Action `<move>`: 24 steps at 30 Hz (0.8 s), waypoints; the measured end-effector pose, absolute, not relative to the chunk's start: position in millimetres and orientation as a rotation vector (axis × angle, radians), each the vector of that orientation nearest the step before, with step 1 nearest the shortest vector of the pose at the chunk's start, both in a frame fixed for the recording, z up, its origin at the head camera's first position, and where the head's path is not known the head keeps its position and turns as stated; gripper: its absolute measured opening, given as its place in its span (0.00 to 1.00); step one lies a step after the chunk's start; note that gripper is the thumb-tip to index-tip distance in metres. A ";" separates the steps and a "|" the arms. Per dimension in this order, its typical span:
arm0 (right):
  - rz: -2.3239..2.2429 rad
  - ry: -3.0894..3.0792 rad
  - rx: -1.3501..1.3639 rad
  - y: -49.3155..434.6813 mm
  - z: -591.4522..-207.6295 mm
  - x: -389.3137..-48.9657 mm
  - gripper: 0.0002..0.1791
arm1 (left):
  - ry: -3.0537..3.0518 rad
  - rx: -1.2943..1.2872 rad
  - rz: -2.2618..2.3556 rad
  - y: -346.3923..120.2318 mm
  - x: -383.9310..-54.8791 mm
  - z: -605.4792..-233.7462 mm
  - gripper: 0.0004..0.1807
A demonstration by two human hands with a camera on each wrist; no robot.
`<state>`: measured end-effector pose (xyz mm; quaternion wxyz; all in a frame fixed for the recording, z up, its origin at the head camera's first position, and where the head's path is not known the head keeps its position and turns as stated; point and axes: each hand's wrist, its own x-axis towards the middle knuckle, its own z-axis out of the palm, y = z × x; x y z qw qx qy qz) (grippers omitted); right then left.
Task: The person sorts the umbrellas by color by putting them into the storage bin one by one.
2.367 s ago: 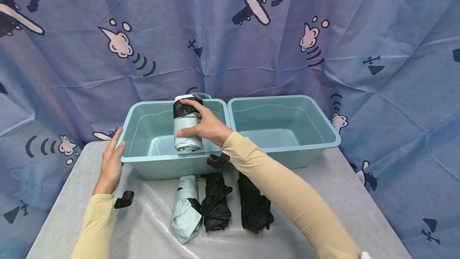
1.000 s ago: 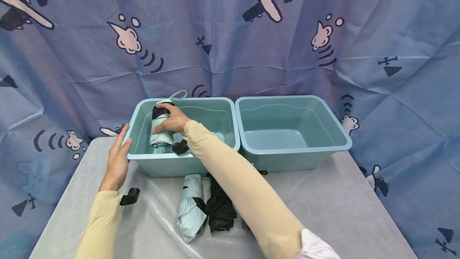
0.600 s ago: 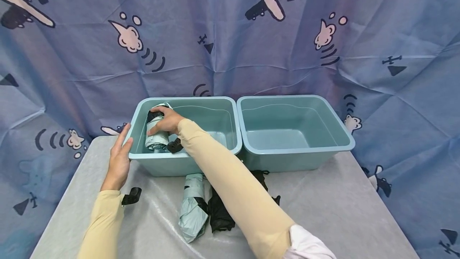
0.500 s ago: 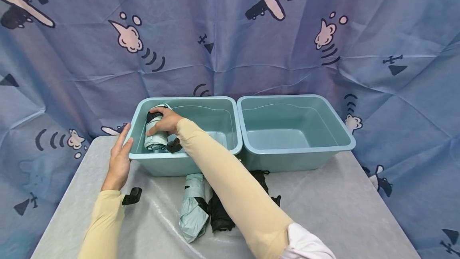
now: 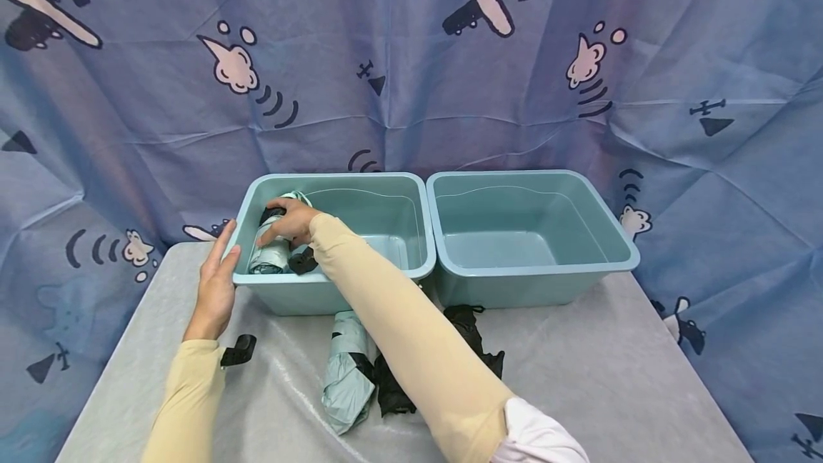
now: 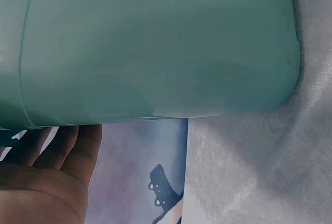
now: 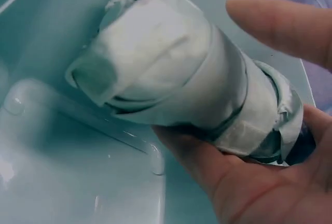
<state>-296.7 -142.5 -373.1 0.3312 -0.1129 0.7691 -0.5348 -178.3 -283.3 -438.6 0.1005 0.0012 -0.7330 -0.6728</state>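
Note:
My right hand reaches into the left light-green plastic bin and holds a folded pale-green umbrella with a black band. In the right wrist view the umbrella slants close along the bin's wall, fingers beneath it and the thumb just off its upper side. My left hand rests against the bin's left end with its fingers straight. In the left wrist view those fingers touch the bin's outer wall.
A second green bin stands close on the right. In front lie another pale-green folded umbrella and two black ones, partly behind my right forearm, on a grey-covered table. A blue printed curtain hangs behind.
My right hand has carried the pale-green umbrella leftward across the left bin and lowered it deeper inside, near the left wall. The left hand keeps its place at the bin's end.

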 end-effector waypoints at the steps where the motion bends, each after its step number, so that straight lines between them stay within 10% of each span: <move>1: -1.387 2.013 -0.296 -142.8 -373.1 -296.6 0.44 | -2.168 0.002 -1.988 -283.5 -178.1 -438.8 0.31; 24: -1.369 1.819 -0.251 -147.9 -391.9 -313.5 0.45 | -2.129 0.007 -2.038 -283.7 -180.0 -439.0 0.31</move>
